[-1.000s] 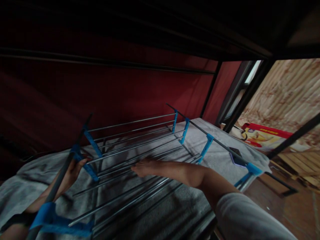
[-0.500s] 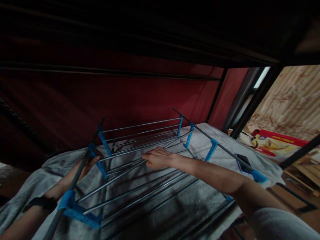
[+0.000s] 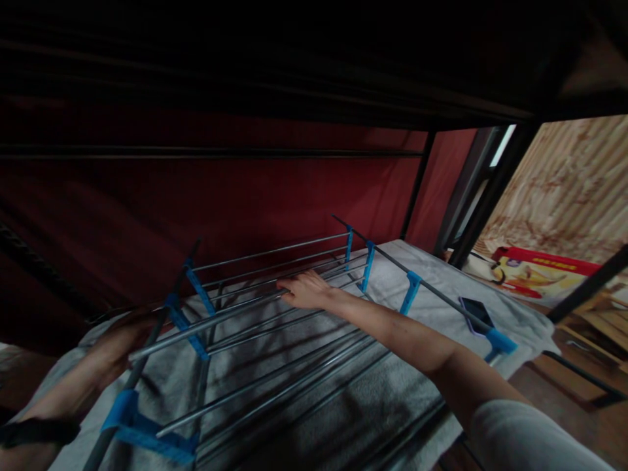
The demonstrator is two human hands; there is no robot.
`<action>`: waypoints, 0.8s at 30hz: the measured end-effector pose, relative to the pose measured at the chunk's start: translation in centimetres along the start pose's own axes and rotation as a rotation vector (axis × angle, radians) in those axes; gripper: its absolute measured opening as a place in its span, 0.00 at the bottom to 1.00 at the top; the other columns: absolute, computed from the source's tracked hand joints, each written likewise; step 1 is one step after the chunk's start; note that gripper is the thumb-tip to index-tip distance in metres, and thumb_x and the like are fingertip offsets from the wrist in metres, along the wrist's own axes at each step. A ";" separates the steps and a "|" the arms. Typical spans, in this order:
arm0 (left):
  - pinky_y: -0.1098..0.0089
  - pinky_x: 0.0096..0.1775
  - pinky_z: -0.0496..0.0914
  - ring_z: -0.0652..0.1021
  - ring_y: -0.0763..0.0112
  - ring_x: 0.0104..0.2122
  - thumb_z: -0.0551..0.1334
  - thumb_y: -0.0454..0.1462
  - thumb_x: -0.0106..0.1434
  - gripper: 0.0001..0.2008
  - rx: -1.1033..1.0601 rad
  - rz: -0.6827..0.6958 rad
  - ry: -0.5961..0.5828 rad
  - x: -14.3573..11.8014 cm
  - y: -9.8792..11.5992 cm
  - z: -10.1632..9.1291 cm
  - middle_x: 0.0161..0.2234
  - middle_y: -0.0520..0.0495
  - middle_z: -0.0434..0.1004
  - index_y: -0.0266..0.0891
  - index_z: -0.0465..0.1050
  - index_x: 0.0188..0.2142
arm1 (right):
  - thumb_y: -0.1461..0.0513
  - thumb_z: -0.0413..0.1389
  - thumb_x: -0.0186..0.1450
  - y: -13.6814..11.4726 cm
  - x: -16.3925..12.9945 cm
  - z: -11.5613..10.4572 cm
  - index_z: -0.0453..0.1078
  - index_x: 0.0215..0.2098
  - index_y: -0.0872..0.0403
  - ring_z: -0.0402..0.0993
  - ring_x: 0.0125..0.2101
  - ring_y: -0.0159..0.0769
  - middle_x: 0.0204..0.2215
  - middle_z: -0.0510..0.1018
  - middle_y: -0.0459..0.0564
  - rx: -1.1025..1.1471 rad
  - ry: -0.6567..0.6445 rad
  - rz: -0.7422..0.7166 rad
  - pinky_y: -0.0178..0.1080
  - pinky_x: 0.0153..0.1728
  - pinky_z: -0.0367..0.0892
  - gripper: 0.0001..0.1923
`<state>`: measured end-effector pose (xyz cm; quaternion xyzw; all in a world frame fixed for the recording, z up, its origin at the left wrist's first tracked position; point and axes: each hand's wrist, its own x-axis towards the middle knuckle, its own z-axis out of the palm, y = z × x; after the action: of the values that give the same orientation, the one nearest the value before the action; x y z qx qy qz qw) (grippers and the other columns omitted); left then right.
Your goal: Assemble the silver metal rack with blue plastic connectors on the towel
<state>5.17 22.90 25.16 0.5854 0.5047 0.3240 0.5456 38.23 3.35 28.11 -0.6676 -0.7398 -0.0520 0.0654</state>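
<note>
A rack of thin metal tubes and blue plastic brackets lies on a grey cloth-covered surface. My right hand reaches over its middle with fingers curled around a metal tube. That tube slants left, its near end resting over or just above the dark left side pole. My left hand is behind this pole, beside a blue bracket; its fingers are dark and partly hidden. Another loose-looking tube end lies over the nearest left bracket.
A phone lies on the grey cloth near the right pole of the rack. Black metal frame posts and an overhead bar surround the surface. Behind hangs a red curtain. A red and yellow box stands at the right.
The tube in my right hand has shifted up and left, its near end moving from beside the front left bracket to over the left pole. My left hand has drawn back from the bracket.
</note>
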 end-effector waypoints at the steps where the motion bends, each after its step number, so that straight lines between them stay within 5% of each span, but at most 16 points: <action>1: 0.64 0.35 0.79 0.83 0.58 0.36 0.71 0.48 0.46 0.28 -0.066 -0.023 -0.015 0.1 0.1 0.0 0.31 0.52 0.85 0.48 0.76 0.48 | 0.56 0.46 0.70 0.0 0.1 0.0 0.69 0.57 0.46 0.79 0.44 0.44 0.45 0.82 0.50 -0.007 -0.003 -0.008 0.40 0.42 0.67 0.20; 4: 0.62 0.46 0.78 0.82 0.57 0.46 0.70 0.53 0.50 0.29 -0.055 0.035 -0.048 0.0 0.9 0.3 0.43 0.51 0.85 0.49 0.75 0.50 | 0.56 0.45 0.70 0.0 0.2 0.0 0.69 0.56 0.47 0.79 0.42 0.44 0.43 0.83 0.50 -0.033 -0.028 -0.032 0.41 0.42 0.67 0.19; 8: 0.56 0.57 0.72 0.77 0.52 0.55 0.73 0.54 0.42 0.37 0.240 0.154 0.018 -1.0 2.2 1.7 0.52 0.50 0.82 0.48 0.75 0.52 | 0.57 0.46 0.71 -0.2 0.3 -0.2 0.68 0.56 0.48 0.79 0.42 0.44 0.43 0.82 0.52 -0.059 -0.039 -0.058 0.42 0.42 0.68 0.19; 14: 0.61 0.46 0.78 0.81 0.53 0.44 0.73 0.55 0.36 0.37 0.369 0.199 -0.009 -1.6 3.1 2.6 0.37 0.52 0.84 0.47 0.76 0.47 | 0.58 0.46 0.71 -0.7 0.1 -0.1 0.68 0.55 0.49 0.79 0.41 0.42 0.42 0.82 0.52 -0.064 -0.053 -0.062 0.40 0.40 0.67 0.17; 24: 0.66 0.39 0.77 0.80 0.58 0.37 0.71 0.55 0.38 0.39 0.416 0.203 -0.037 -1.2 2.8 2.3 0.35 0.51 0.83 0.43 0.74 0.50 | 0.59 0.46 0.71 -0.5 0.1 1.5 0.65 0.56 0.51 0.79 0.41 0.43 0.41 0.82 0.53 -0.054 -0.069 -0.073 0.40 0.39 0.67 0.17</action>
<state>7.67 21.30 27.65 0.7388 0.4889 0.2556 0.3870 37.73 3.65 26.60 -0.6430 -0.7639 -0.0514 0.0197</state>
